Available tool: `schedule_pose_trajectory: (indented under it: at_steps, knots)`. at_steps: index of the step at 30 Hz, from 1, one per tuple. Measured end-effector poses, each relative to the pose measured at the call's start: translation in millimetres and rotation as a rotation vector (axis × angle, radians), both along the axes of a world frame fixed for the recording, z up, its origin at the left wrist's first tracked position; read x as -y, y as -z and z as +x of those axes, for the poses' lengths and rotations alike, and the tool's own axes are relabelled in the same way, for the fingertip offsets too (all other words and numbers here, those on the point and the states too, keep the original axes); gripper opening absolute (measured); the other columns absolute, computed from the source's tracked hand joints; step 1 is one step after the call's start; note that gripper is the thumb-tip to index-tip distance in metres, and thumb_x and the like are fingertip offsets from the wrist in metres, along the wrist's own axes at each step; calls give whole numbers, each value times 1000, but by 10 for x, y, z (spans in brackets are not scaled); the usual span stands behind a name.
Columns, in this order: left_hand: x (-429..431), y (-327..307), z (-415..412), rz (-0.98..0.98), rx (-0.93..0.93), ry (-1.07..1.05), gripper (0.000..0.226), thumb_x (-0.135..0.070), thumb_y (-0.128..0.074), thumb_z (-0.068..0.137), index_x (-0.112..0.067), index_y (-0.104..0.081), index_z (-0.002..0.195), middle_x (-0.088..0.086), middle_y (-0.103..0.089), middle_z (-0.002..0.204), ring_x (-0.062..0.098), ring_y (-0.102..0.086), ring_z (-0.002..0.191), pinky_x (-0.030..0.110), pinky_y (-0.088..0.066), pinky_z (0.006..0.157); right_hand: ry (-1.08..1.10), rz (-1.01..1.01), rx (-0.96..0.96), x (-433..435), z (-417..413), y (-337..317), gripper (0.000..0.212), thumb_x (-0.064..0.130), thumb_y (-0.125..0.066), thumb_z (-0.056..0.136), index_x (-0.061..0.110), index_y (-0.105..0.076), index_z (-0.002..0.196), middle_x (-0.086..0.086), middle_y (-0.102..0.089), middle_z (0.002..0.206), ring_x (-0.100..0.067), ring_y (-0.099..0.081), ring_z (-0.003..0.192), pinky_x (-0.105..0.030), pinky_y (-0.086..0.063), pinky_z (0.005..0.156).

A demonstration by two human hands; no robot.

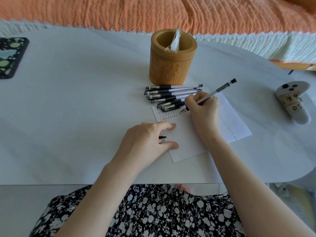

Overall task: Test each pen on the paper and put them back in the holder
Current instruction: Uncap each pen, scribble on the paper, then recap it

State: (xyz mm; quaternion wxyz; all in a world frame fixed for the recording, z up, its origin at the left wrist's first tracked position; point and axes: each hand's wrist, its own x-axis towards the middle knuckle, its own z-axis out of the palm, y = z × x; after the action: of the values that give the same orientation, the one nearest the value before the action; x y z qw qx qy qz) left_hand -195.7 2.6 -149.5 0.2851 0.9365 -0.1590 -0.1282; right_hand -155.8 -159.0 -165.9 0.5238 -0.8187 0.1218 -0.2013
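My right hand grips a clear-barrelled pen, its tip touching the white paper beside rows of small written marks. My left hand rests on the paper's left edge, fingers spread, and a small black pen cap pokes out from under it. Several capped pens with black grips lie side by side between the paper and the carved bamboo holder. The holder stands upright behind them with a clear wrapper sticking out of it.
A white game controller with labels lies at the right. A dark patterned tray sits at the far left edge. An orange blanket runs along behind the white table. My floral-print lap shows below the front edge.
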Motion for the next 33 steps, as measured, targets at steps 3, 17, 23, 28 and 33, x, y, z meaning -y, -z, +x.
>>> schedule_pose_trajectory:
  at_steps: [3, 17, 23, 28, 33]
  knots:
    - [-2, 0, 2, -2, 4, 6, 52, -58, -66, 73, -48, -52, 122, -11, -62, 86, 0, -64, 88, 18, -44, 75, -3, -5, -6, -1, -1, -4, 30, 6, -55, 77, -6, -34, 59, -14, -33, 58, -16, -26, 58, -28, -18, 53]
    - [1, 13, 7, -8, 14, 0, 51, -57, -67, 72, -48, -52, 120, -13, -56, 83, -3, -63, 84, 17, -40, 69, 1, 10, 3, 0, -2, -3, 31, 6, -54, 78, -5, -32, 58, -14, -32, 58, -16, -25, 58, -29, -18, 51]
    - [7, -8, 7, -4, 18, -1, 51, -57, -67, 73, -48, -52, 121, -16, -52, 79, -3, -63, 84, 16, -39, 68, 9, -11, 7, -10, 5, -12, 31, 5, -55, 78, -4, -32, 58, -13, -29, 58, -14, -23, 57, -28, -17, 51]
    - [2, -5, 4, -4, 18, -2, 51, -57, -67, 73, -48, -52, 120, -15, -53, 79, -4, -63, 83, 16, -39, 68, 3, -7, 10, -8, -2, -7, 31, 5, -55, 78, -4, -32, 59, -12, -29, 57, -14, -23, 57, -27, -17, 50]
    - [5, 6, 10, -11, 16, 0, 50, -57, -67, 72, -48, -53, 120, -16, -53, 72, -5, -61, 80, 16, -40, 68, 4, 7, 16, 0, -5, -7, 32, 6, -54, 79, -5, -32, 60, -13, -32, 58, -16, -26, 59, -27, -18, 50]
